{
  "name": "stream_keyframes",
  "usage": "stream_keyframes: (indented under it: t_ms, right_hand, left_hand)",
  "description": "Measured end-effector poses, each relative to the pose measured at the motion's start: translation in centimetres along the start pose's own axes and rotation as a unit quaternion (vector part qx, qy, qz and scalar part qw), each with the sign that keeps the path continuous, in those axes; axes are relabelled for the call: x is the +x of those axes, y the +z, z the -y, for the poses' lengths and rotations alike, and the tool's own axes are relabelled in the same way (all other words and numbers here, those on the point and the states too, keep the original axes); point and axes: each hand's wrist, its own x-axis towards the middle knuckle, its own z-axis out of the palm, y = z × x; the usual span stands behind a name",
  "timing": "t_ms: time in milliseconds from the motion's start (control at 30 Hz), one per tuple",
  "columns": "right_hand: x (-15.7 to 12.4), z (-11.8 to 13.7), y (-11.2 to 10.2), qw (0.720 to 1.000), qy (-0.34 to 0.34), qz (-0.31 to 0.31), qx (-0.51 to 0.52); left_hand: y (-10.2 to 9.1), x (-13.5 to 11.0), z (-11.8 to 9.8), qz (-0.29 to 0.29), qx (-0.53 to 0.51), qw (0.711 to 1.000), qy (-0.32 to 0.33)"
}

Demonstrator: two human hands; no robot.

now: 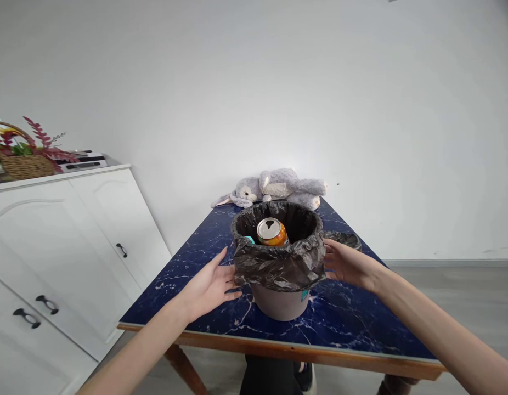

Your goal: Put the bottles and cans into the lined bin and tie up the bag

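Observation:
A trash can [278,303] stands upright on the blue table, lined with a black garbage bag [281,269] folded down over its rim. Inside it sits an opened orange drink can [271,233], top facing up, beside a small turquoise item [249,240] that is mostly hidden. My left hand [210,285] is open at the can's left side, its fingers at the bag's edge. On the right side my right hand [346,264] is also open, with fingertips at the bag and partly hidden behind it. Neither hand grips anything.
A grey plush rabbit [278,185] lies at the table's far end against the wall. Behind my right hand, more black plastic [343,239] rests on the blue marbled table [188,269]. White cabinets [93,230] stand left, bearing a wicker flower basket [27,165].

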Motion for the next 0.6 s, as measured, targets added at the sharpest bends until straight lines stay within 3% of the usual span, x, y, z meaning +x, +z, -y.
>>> stream_keyframes:
  t_ms: [67,167,333,467,600]
  right_hand:
    - [-0.1,1.0,0.0,0.998,0.057,0.019,0.012]
    - [0.0,3.1,0.6,0.997,0.065,0.029,0.038]
    - [0.3,7.4,2.2,0.999,0.008,-0.027,0.035]
    - [-0.1,10.4,3.0,0.993,-0.072,-0.097,0.008]
    - [-1.2,12.4,3.8,0.982,-0.137,-0.127,-0.011]
  left_hand:
    - [0.8,0.0,-1.1,-0.01,-0.047,0.999,0.018]
    - [1.9,0.2,-3.1,-0.062,-0.08,0.991,0.081]
    - [3.3,0.6,-5.8,-0.109,-0.012,0.968,0.228]
    - [4.2,0.5,-7.1,-0.115,-0.014,0.956,0.268]
    - [5.0,0.3,-8.1,-0.133,-0.041,0.942,0.306]
